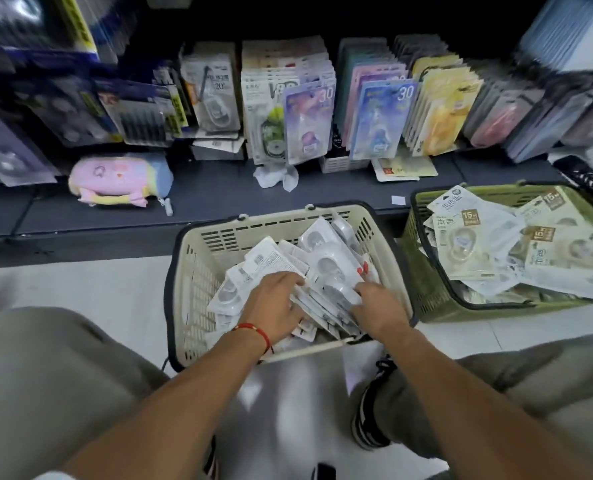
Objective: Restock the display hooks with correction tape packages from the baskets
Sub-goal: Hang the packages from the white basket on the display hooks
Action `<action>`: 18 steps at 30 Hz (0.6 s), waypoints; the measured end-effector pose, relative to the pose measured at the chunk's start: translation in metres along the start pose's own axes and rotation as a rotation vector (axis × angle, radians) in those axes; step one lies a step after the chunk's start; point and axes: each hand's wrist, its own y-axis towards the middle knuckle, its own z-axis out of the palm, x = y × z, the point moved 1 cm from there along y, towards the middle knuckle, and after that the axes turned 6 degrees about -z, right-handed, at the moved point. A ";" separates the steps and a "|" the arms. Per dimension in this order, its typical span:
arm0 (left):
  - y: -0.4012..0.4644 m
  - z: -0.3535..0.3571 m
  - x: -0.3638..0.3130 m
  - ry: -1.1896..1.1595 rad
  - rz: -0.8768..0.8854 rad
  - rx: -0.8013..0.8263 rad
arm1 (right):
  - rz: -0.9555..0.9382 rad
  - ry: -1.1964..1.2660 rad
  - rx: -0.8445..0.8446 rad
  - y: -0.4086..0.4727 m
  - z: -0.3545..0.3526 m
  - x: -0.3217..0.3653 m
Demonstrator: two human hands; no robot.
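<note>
Both hands are working inside the cream basket (198, 271), among a loose heap of white correction tape packages (326, 268). The left hand (274, 306) is lying on the pile with fingers curled down over the edges of several cards. The right hand (378, 306) is gripping a fanned stack (323, 306) between the 2 hands, its fingertips tucked under and out of sight. To the right of the right hand, a green basket (426, 271) is holding more packages (475, 237). Beyond both hands, the display racks (309, 98) are hanging nearly full. The packs look light, with stiff card backs and glossy plastic bubbles, so they are likely sliding over one another easily. Pinching the flat card edges, squared into a stack with hang-holes aligned, seems the safest hold.
</note>
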 end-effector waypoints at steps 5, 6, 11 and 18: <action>0.020 -0.034 -0.014 0.067 0.158 -0.138 | -0.336 -0.060 -0.193 0.015 -0.049 0.031; 0.023 -0.039 -0.015 0.136 0.192 -0.113 | -0.424 -0.029 -0.183 0.017 -0.055 0.040; 0.021 -0.059 0.012 0.051 -0.168 -0.209 | -0.364 0.255 -0.220 0.019 -0.046 0.041; -0.002 -0.061 0.070 -0.566 -0.478 -0.266 | -0.141 0.080 0.182 0.018 0.014 0.010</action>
